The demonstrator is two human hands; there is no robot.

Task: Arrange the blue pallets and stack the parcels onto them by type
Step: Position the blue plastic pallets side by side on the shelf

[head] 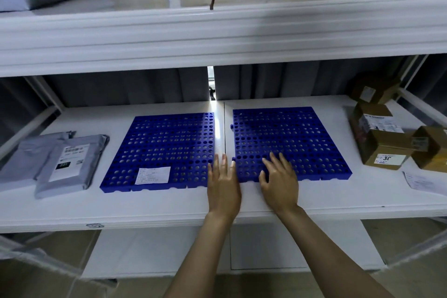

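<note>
Two blue pallets (159, 152) (290, 140) side by side

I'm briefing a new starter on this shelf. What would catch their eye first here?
Two bright blue pallets, the left pallet and right pallet, lie side by side mid-shelf with a narrow gap between them. The left hand rests flat at that gap and the right hand on the right pallet's near corner. Grey mailers lie far left, cardboard boxes far right.

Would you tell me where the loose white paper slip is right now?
The white paper slip lies on the near corner of the left blue pallet, between the grey mailer bags and the left hand.
</note>
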